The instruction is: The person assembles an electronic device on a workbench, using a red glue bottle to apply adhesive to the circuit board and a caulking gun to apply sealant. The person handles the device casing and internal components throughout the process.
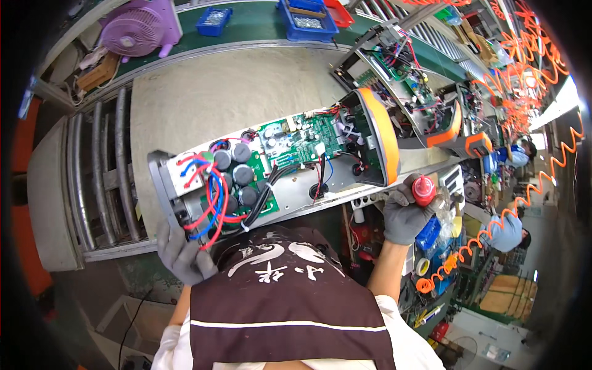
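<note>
An uncovered electronic unit (290,180) lies lengthwise before me, its metal chassis holding a green circuit board (308,139), round capacitors (242,174) and red and blue wires (216,191). At its right end stands an orange-and-grey front panel (383,139); a dark end plate (161,185) closes the left end. My left hand (182,254), in a grey glove, is at the near left corner by the wire loops, fingers apart and slightly bent. Whether it touches the chassis is unclear. Beside the front panel, my gloved right hand (404,216) is closed around a red bottle (423,190) with a pointed tip.
Metal rollers (102,172) run along the left. Behind are a purple fan (132,31) and blue bins (308,23) of small metal parts. More opened units (401,80) stand to the right, below orange coiled hoses (524,191). Two people (502,233) work farther right.
</note>
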